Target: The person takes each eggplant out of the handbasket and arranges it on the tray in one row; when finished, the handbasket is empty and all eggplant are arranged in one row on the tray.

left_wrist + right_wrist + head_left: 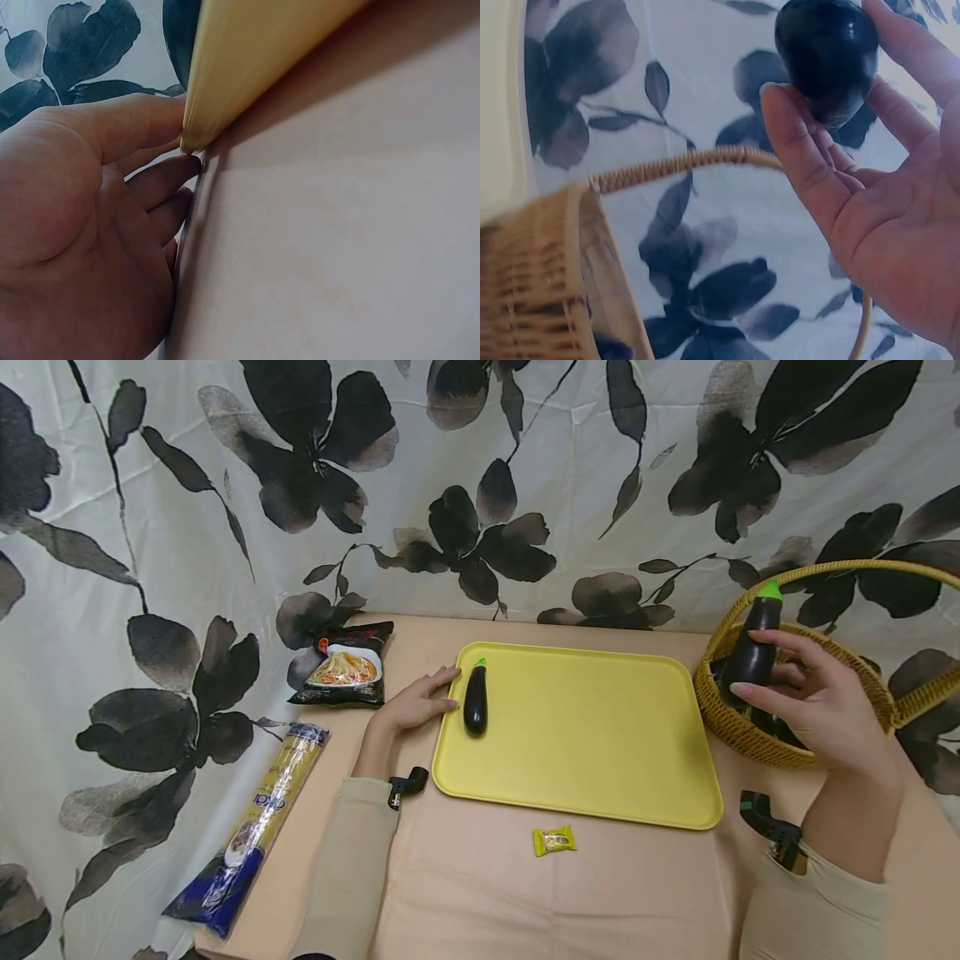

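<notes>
My right hand [832, 710] pinches a dark purple toy eggplant [752, 647] with a bright green cap, between thumb and fingers. It is held nearly upright over the wicker basket [738, 731], and its rounded lower end shows in the right wrist view. Dark objects lie partly hidden inside the basket. A slimmer eggplant [476, 700] lies on the left end of the yellow tray [585, 735]. At the tray's left rim, my left hand [411, 703] touches the edge with its fingers extended. The left wrist view shows the thumb and fingertips against the rim [202, 112].
A black noodle packet [347, 667] lies left of the left hand. A long blue and yellow pasta bag [255, 827] lies along the table's left edge. In front of the tray is a small yellow wrapped sweet [554, 841]. The basket's handle [847, 565] arches over its opening.
</notes>
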`<act>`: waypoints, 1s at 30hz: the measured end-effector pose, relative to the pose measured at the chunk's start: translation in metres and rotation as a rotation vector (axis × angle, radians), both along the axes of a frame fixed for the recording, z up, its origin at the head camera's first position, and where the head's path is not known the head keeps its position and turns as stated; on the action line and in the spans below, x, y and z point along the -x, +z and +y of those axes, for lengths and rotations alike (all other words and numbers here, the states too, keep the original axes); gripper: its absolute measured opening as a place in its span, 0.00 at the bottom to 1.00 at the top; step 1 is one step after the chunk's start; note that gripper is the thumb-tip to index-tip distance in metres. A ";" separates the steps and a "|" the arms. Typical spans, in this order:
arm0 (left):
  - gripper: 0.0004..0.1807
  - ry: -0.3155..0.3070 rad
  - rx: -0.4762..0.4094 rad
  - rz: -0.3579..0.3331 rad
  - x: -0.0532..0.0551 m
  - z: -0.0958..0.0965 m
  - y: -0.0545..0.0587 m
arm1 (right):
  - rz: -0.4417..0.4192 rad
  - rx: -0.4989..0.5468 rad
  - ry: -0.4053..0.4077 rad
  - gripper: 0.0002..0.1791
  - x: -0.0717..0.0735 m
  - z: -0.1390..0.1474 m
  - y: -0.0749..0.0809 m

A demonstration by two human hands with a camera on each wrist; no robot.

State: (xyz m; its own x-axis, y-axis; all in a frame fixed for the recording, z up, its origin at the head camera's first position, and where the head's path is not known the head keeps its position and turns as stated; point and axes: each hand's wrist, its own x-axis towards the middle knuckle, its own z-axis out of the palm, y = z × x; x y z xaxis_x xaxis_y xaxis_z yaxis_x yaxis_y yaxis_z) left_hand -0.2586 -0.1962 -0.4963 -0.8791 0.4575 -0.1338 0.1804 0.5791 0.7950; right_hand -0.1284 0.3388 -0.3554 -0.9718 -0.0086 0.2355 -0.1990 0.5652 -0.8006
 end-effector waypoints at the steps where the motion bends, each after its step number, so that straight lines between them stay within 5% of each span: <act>1: 0.38 0.000 -0.001 -0.001 0.000 0.000 0.000 | -0.003 0.007 0.017 0.42 0.000 -0.004 0.000; 17: 0.38 0.002 -0.016 -0.011 -0.001 -0.002 -0.002 | -0.085 0.014 0.144 0.39 0.020 -0.070 -0.015; 30: 0.38 0.002 -0.012 -0.013 -0.001 -0.002 -0.002 | -0.193 0.085 0.312 0.39 0.046 -0.127 -0.058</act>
